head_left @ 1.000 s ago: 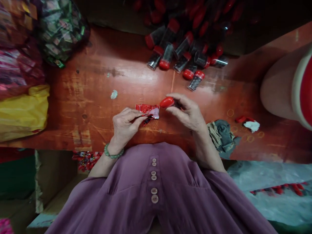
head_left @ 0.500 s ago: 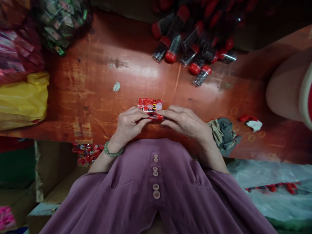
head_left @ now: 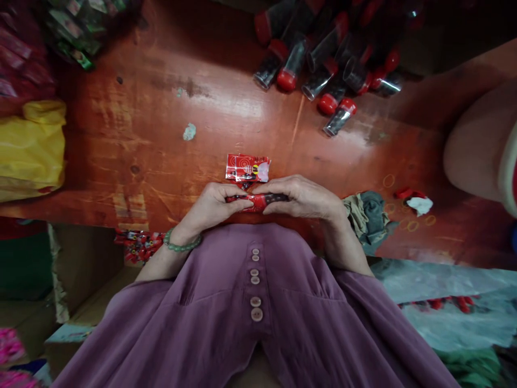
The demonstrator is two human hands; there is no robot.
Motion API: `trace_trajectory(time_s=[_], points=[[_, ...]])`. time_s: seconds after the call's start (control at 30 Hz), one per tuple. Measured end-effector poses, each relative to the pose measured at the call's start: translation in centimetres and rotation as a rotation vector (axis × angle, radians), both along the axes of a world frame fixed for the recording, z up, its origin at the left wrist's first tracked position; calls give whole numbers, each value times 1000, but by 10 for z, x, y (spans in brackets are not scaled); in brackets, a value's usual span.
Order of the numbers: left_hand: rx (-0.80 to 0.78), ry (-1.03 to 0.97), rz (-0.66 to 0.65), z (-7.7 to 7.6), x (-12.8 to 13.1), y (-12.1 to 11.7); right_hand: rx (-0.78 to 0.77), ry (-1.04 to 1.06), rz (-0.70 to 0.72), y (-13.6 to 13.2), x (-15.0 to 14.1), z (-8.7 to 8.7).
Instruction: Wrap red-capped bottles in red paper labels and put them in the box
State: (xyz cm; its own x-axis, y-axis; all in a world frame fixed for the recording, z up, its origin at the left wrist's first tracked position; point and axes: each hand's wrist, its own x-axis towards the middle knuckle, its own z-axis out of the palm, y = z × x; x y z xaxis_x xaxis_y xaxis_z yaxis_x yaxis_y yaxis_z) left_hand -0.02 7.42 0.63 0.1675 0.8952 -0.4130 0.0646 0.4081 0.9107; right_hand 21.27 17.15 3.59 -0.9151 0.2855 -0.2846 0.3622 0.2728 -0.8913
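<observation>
- Gripping a small red-capped vial (head_left: pixel 262 200) between them, the left hand (head_left: pixel 212 207) and right hand (head_left: pixel 305 196) pinch it shut at the near edge of the red wooden table (head_left: pixel 161 140).
- A red label wrapper (head_left: pixel 247 168) lies just beyond the fingers.
- A heap of red-capped vials (head_left: pixel 319 64) rests farther off.
- A grey rag (head_left: pixel 369 215) sits beside the right wrist.

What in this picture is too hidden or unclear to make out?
All in the head view:
- The small tube: most of it is covered by the left hand and right hand.
- The print on the red packet: too small to read.
- The pile of red-capped tubes: its far part is lost in shadow and cut off by the top edge.
- The bags at left: cut off by the edge.
</observation>
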Motion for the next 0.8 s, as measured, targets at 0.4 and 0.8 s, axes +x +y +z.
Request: trace_trajectory(time_s=[0.4, 0.8], points=[[-284, -615, 391, -1, 17, -13, -219, 181, -397, -18, -4, -17], [-189, -444, 590, -2, 30, -6, -111, 223, -682, -47, -28, -23]])
